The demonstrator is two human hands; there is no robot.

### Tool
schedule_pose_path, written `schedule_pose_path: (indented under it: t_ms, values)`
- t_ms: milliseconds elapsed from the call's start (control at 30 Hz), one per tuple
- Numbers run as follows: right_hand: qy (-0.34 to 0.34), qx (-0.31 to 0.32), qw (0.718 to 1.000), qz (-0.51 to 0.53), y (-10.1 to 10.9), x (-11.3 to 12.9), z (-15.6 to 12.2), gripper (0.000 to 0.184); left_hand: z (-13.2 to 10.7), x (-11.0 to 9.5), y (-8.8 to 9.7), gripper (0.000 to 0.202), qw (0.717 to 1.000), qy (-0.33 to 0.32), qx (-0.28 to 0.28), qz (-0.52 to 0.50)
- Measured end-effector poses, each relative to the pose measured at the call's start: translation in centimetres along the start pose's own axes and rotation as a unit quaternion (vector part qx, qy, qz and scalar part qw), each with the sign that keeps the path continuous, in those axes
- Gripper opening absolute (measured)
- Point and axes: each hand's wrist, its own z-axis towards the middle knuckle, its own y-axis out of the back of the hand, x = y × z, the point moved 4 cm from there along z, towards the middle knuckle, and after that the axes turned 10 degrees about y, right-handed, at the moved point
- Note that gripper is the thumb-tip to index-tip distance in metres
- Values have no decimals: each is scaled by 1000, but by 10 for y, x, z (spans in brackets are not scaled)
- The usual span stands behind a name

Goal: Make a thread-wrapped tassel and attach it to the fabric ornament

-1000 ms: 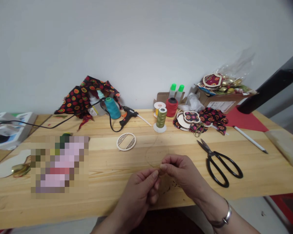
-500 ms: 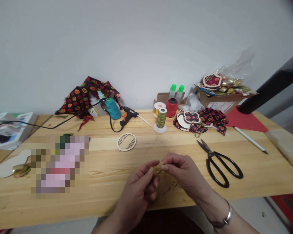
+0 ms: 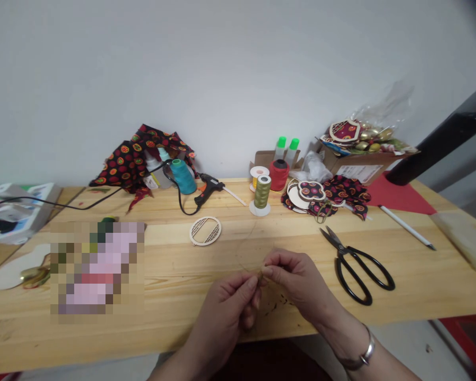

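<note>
Close together over the front of the wooden table, both hands pinch a thin olive-green thread. My left hand is closed, thumb against index finger, its tips almost touching the right hand's. My right hand is closed too, thumb and index finger pressed on the thread. The thread curves up faintly toward the olive thread spool, which stands on a white disc. Whatever else lies between the fingertips is too small to make out. Beyond the left hand is an oval wooden lattice frame.
Black-handled scissors lie right of my hands, blades spread. Behind stand a red thread spool, a glue gun and a teal thread cone. Patterned fabric pieces and a filled cardboard box sit back right. A white pen lies farther right.
My left hand's fingertips have moved right and closed up against the right hand's, narrowing the gap where thread showed between them. The right hand stays nearly in place.
</note>
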Motion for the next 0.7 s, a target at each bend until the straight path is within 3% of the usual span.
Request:
schedule_pose_path:
  t_ms: [333, 600, 700]
  values:
    - [-8, -9, 1000, 5, -3, 3, -1, 11, 1, -2, 2, 25, 997, -12, -30, 65]
    - [-14, -8, 1000, -18, 1, -1, -1, 24, -1, 1, 4, 26, 999, -10, -51, 15]
    - [-33, 23, 999, 16, 1, -5, -2, 20, 0, 2, 5, 27, 999, -8, -50, 12]
